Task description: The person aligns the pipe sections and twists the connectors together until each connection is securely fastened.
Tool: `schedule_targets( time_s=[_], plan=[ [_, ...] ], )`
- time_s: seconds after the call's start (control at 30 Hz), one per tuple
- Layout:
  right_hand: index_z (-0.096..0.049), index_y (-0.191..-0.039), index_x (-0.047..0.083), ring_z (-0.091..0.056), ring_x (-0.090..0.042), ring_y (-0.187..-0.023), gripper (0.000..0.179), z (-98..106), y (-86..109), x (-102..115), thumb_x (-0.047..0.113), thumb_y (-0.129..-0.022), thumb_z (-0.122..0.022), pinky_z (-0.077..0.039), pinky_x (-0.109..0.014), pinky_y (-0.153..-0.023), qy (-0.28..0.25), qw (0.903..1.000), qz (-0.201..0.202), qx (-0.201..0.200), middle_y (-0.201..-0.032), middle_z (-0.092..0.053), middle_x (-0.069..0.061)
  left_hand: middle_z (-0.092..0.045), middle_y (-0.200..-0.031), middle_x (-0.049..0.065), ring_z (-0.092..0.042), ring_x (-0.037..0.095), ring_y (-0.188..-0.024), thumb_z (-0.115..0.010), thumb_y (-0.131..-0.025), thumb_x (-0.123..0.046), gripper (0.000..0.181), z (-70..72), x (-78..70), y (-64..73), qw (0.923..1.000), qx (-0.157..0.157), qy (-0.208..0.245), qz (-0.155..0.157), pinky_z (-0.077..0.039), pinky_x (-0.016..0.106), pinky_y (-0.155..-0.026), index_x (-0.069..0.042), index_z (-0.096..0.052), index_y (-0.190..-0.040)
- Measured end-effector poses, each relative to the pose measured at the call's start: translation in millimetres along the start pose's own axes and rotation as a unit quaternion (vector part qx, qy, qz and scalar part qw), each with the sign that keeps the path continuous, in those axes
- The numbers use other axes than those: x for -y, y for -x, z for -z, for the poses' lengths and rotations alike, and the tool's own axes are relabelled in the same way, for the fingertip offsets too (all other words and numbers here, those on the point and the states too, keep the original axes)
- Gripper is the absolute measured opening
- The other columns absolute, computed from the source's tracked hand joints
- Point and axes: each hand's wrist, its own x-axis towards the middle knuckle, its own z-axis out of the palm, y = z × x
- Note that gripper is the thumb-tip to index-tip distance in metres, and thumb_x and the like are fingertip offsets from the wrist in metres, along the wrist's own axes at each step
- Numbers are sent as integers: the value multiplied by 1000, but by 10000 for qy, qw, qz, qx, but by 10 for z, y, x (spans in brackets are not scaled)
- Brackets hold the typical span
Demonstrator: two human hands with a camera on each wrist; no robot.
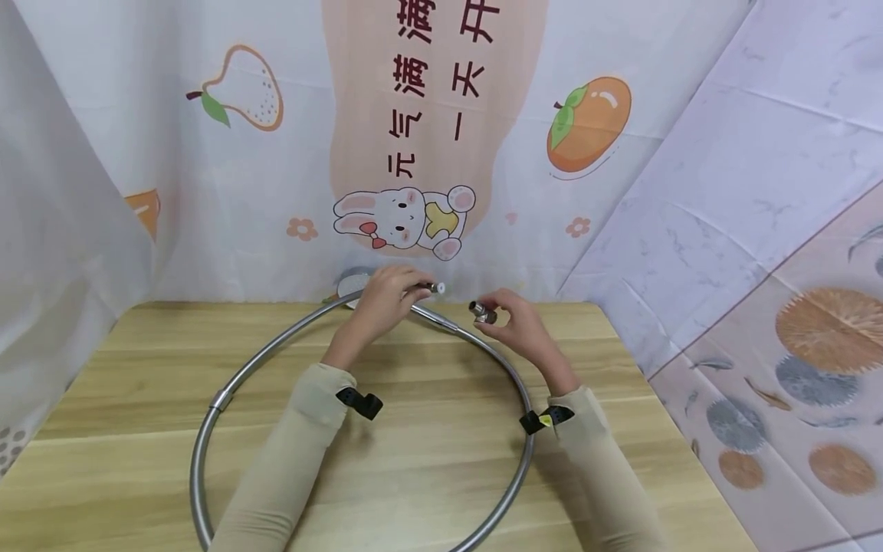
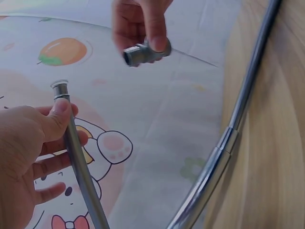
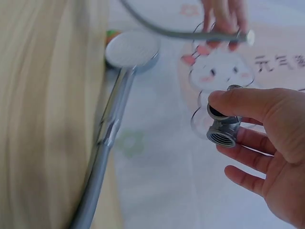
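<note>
My left hand (image 1: pixel 386 300) pinches one end of a grey metal shower hose (image 2: pixel 85 176) between thumb and fingers. The hose's end fitting (image 2: pixel 60 88) sticks out past the thumb, its other fingers spread loosely. To the right, my right hand (image 1: pixel 519 326) pinches a small metal tee-shaped pipe fitting (image 3: pixel 224 125) with a threaded opening that faces the right wrist camera. Hose end and fitting are apart, both held above the table's far edge. Behind the left hand lies a round shower head (image 3: pixel 132 50), partly hidden in the head view; its handle joins the other end of the hose.
The hose loops widely over the wooden table (image 1: pixel 414 475), passing beneath both forearms and out at the bottom of the head view. A printed cloth (image 1: pixel 262 184) with a rabbit and fruit hangs behind the table. More cloth (image 1: pixel 759 230) hangs at the right side.
</note>
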Motion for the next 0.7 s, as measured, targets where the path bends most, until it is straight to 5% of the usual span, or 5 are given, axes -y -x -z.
schedule_targets(
  time_s=[0.23, 0.7],
  plan=[
    [-72, -112, 7, -62, -19, -88, 33, -33, -67, 175, 8, -82, -85, -53, -37, -82, -123, 9994, 208, -229, -97, -67, -7, -74, -117, 2, -63, 26, -119, -68, -98, -27, 22, -49, 80, -32, 9995, 228, -73, 216, -42, 48, -111, -16, -75, -116],
    [-72, -111, 5, -64, -20, -86, 32, -63, -178, 129, 5, -81, -84, -55, -34, -80, -111, 9994, -27, -312, -97, -65, -9, -74, -111, 5, -63, 28, -112, -68, -98, -25, 23, -233, 136, -79, 10000, -79, 3, 40, -44, 50, -105, -13, -76, -116]
  ],
)
